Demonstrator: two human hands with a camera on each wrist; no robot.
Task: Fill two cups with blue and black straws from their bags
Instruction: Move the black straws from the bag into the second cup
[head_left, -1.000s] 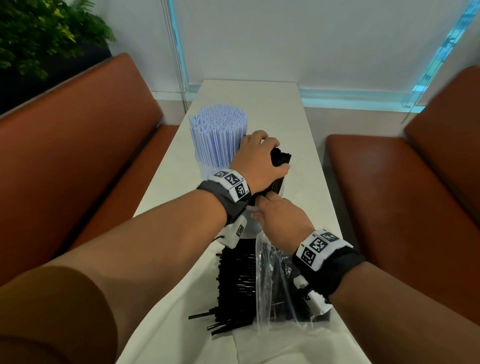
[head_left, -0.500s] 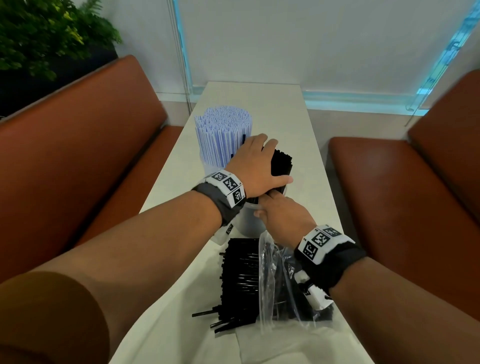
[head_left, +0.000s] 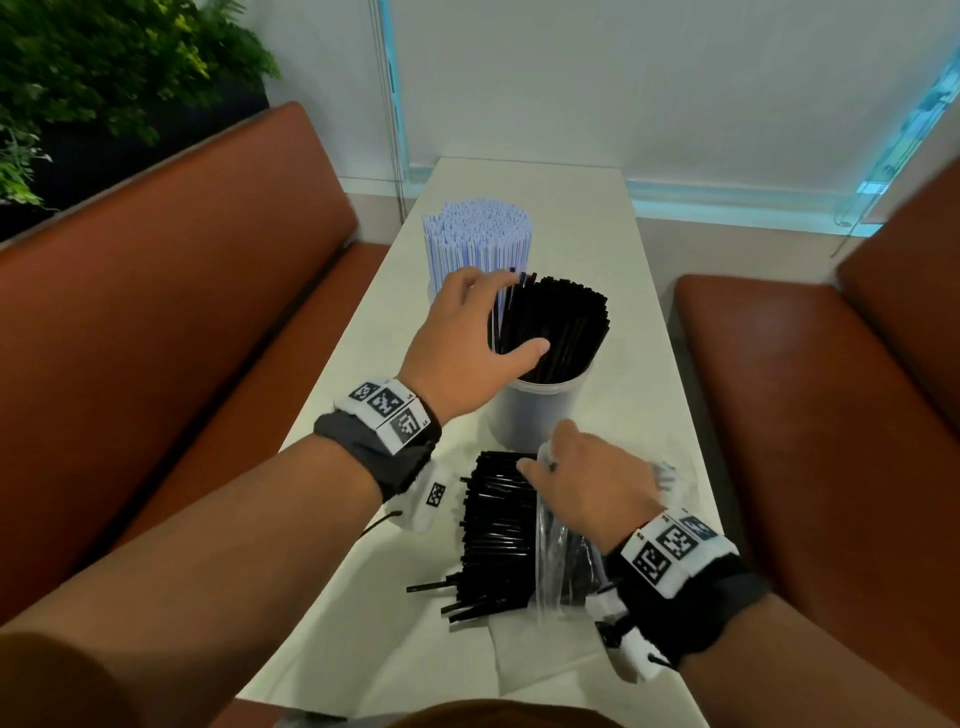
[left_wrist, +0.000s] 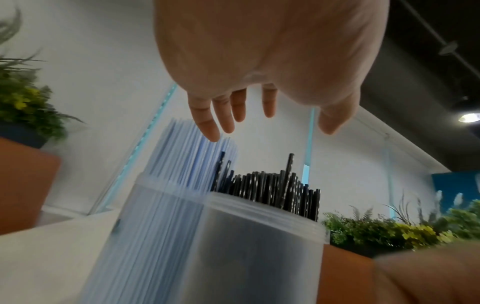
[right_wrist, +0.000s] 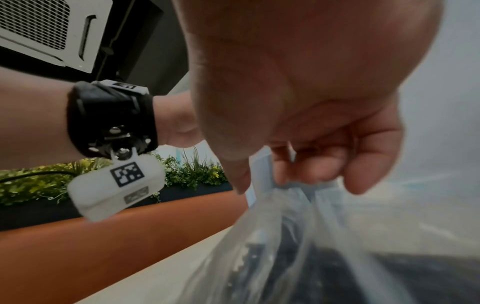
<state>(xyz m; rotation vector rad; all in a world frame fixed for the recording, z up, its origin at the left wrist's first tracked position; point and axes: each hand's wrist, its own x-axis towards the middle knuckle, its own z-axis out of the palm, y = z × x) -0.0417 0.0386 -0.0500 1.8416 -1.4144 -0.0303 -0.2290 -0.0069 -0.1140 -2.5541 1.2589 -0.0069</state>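
Black straws (head_left: 561, 322) stand fanned in a translucent cup (head_left: 540, 415) mid-table. Just behind it a second cup is packed with blue straws (head_left: 478, 234). My left hand (head_left: 511, 312) is open with fingers spread at the left side of the black straws, its thumb in front of them. The left wrist view shows the straight fingers (left_wrist: 215, 125) above the black straws (left_wrist: 272, 189) and the blue straws (left_wrist: 182, 154). Loose black straws (head_left: 498, 535) lie piled before the cup, partly in a clear plastic bag (head_left: 561, 561). My right hand (head_left: 545, 457) pinches the bag (right_wrist: 272, 246) at its mouth.
The narrow white table (head_left: 571, 208) runs away from me between two brown benches, one on the left (head_left: 182, 338) and one on the right (head_left: 805, 389). A flat white sheet (head_left: 545, 654) lies under the bag near the front edge. Green plants (head_left: 104, 67) stand at the upper left.
My left hand has let go of the black straws in the cup and opened; they have fanned out. My right hand has drawn back from the cup to the bag's mouth.
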